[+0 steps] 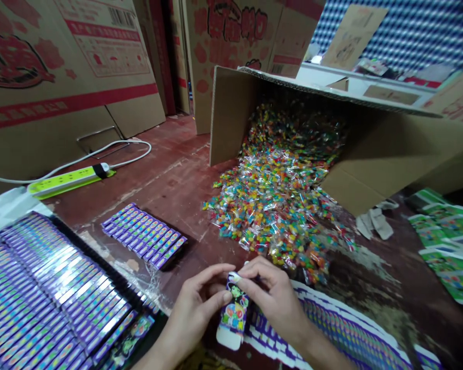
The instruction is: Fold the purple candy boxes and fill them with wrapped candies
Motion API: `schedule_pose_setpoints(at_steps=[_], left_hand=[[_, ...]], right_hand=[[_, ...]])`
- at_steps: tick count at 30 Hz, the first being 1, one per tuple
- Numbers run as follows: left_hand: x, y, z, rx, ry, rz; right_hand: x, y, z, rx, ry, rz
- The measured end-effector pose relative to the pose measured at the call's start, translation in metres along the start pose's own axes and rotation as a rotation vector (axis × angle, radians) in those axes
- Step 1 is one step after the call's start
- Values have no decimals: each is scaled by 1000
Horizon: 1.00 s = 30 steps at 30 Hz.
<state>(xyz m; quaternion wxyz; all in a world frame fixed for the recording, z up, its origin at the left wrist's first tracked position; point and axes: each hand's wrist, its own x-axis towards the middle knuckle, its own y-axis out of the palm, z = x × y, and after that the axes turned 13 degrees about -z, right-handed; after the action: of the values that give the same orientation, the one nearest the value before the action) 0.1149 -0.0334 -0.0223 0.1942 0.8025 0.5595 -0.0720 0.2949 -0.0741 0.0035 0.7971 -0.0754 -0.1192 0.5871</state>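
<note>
Between my two hands is a small purple printed candy box (233,311), upright, its white bottom flap hanging open toward me. My left hand (200,303) grips its left side, with the thumb on the front face. At the top edge, my right hand (272,293) pinches the box between thumb and fingers. Just beyond lies a heap of clear packets of colourful candy (270,200), spilling out of a tipped cardboard carton (370,159). Flat purple boxes with white flaps (343,324) fan out under and right of my right hand.
At left stand rows of filled-looking purple boxes (50,288), with a shorter row (144,234) beside them. A yellow-green power strip (71,180) with a white cable lies behind. Large cartons (69,67) wall the back. Gloves (375,222) and green printed packs (447,241) lie right.
</note>
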Motion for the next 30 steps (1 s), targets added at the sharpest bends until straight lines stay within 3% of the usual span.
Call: schedule_pose_setpoints(at_steps=[4,7,8,11,14,17,23,27,30], left_hand=[[1,-1,4,7,-18,21],[5,-4,2,-22,-14,-15],[6,-6,1,-25,-1,-47],[10,-12,0,-15,33,-160],[11,-13,2,-39,-15,-236],[9,-6,1,-107,-100,-238],[8,3,-3,-234,-256,-88],[14,3,5,-197,-149,-24],[18,6,7,-95,-7,6]], right_hand=[[-4,0,2,-17,-35,3],[11,-20,-4,-144,-99,19],[19,-32,-9,-236,-132,-30],[45,-74,-32,-665,-236,-351],[63,-108,-57,-925,-342,-373],[71,-121,-69,-941,-394,-336],[81,-122,-72,-943,-394,-317],[83,-127,-69,-948,-412,-345],[74,-126,-49,-906,-396,-492]])
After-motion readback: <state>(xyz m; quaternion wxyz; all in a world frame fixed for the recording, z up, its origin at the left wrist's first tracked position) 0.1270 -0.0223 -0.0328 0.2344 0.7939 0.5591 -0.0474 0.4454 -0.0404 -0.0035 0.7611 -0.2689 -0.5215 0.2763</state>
